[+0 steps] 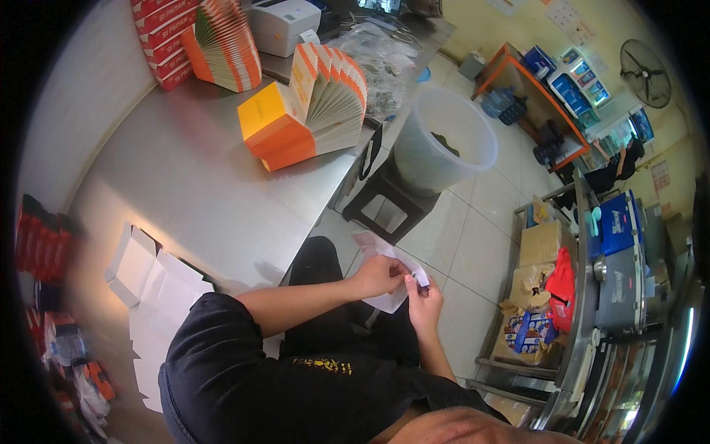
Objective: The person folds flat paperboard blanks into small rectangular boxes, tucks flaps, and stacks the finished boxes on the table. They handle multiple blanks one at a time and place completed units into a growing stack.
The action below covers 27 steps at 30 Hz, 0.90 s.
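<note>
Over my lap, both hands work on a folded piece of white card (pixel 390 300) with a bent-up flap. My left hand (pixel 379 277) has its fingers closed in a pinch at the card's upper edge. From the other side my right hand (pixel 425 305) grips the same card, its thumb raised near the left fingertips. Part of the card is hidden behind the hands. To my left, flat white cardboard box blanks (pixel 166 292) lie on the steel table (pixel 211 177).
Folded orange-and-white boxes (pixel 336 103) fan out beside a yellow-orange box (pixel 277 126). Farther back are red boxes (pixel 164 41) and a white label printer (pixel 285 28). A translucent bin (pixel 444 140) stands on a black stool (pixel 392 200). A metal shelf (pixel 584 296) is at right.
</note>
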{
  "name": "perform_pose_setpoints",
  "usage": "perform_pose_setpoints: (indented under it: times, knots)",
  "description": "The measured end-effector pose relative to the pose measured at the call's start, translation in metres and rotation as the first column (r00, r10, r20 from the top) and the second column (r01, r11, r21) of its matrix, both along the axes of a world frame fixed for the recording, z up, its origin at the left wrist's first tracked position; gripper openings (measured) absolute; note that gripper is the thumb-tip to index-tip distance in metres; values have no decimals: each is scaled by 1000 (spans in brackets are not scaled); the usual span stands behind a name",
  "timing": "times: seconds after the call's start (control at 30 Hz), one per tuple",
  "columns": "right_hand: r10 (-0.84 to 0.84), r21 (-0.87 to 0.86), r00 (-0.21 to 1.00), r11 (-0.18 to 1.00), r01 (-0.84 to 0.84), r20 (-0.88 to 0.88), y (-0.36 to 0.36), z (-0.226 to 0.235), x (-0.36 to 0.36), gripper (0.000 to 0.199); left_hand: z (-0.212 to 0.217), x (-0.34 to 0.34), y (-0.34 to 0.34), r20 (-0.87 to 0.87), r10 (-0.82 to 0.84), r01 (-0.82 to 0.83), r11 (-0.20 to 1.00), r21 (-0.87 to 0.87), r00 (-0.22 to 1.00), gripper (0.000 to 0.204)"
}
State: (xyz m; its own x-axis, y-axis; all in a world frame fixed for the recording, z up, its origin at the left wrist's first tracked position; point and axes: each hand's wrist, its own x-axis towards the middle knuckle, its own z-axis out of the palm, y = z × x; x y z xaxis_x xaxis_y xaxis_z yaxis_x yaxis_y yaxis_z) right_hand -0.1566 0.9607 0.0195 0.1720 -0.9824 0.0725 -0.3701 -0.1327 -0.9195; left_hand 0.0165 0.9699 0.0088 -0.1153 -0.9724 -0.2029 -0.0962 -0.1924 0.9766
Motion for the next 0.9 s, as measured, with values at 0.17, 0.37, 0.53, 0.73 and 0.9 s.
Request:
perform_pose_setpoints:
  times: [0.17, 0.37, 0.53, 0.73, 0.9]
  knots:
    - [-102, -109, 993, 990, 95, -60, 3, -1, 1, 31, -4, -7, 1, 75, 32, -18, 984, -177, 997, 23]
    - [-109, -48, 993, 993, 107, -42, 8, -3, -4, 27, 0, 0, -3, 55, 2, 3, 996, -90, 999, 21]
    - [-99, -77, 992, 993, 93, -73, 10, 19, 2, 24, -5, -3, -1, 30, -10, 15, 983, -183, 1000, 19]
    - [-82, -213, 996, 974, 76, -21, 4, 10, -4, 18, 8, -5, 7, 194, 83, 0, 920, -391, 978, 19]
    - [-240, -280, 939, 945, 169, -245, -8, 20, -25, 16, 29, -11, 16, 140, 161, -28, 748, -663, 977, 19]
